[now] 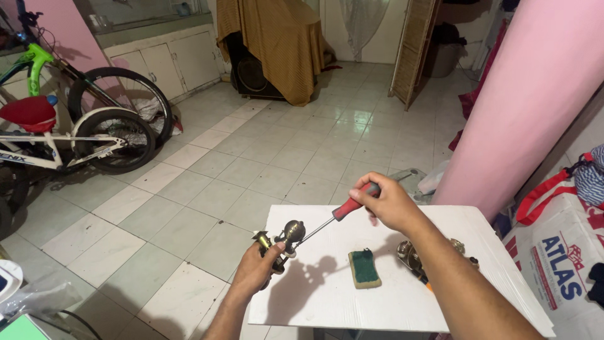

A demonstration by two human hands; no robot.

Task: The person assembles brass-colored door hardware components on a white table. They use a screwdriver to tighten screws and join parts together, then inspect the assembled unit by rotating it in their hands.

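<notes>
Left hand (255, 269) fingers clamp a brass knob set (282, 238) at the white table's (327, 296) left edge; right hand (389, 201) fingers close on a red-handled screwdriver (343, 208), tip at the knob. Done well, the blade stays seated square and the knob is gripped firm. A green sponge (365, 269) lies between the arms. Right, a white sack (557, 264) carries blue lettering and red straps.
</notes>
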